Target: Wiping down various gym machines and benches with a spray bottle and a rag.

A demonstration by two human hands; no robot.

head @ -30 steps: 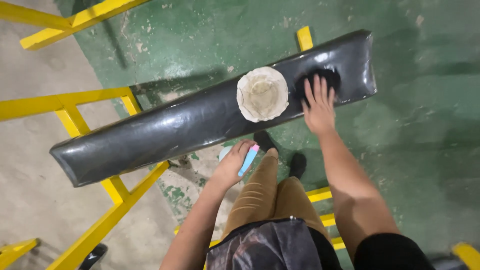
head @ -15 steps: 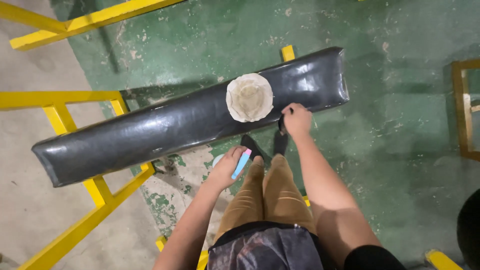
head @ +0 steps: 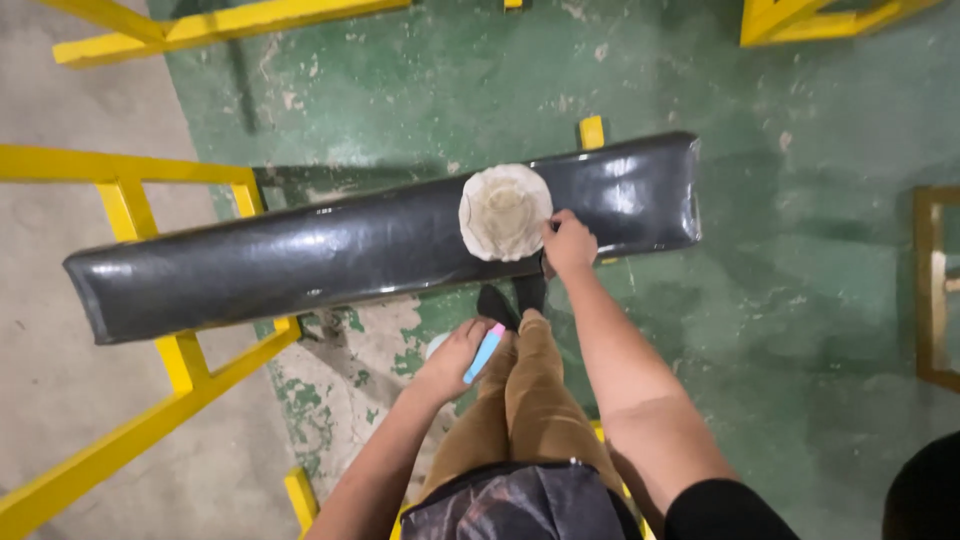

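A long glossy black moulded part (head: 300, 265) lies across a yellow frame (head: 180, 360). A round off-white bowl (head: 503, 212) sits on top of it, right of the middle. My right hand (head: 570, 243) is closed at the part's near edge, touching the bowl's right rim, with a bit of dark cloth (head: 546, 266) showing under the fingers. My left hand (head: 455, 362) hangs lower, by my knee, gripping a light blue tool with a pink end (head: 484, 352); something pale and round shows behind the fingers.
My legs in tan trousers and dark shoes stand on the worn green floor (head: 800, 250) close to the part. More yellow frames stand at the top left (head: 220, 25) and top right (head: 800, 20). A brownish frame (head: 925, 290) is at the right edge.
My right hand left its flat spot on the part's right end, closed, and moved left to the bowl's rim. The view shifted, and my left hand stayed low with the blue tool.
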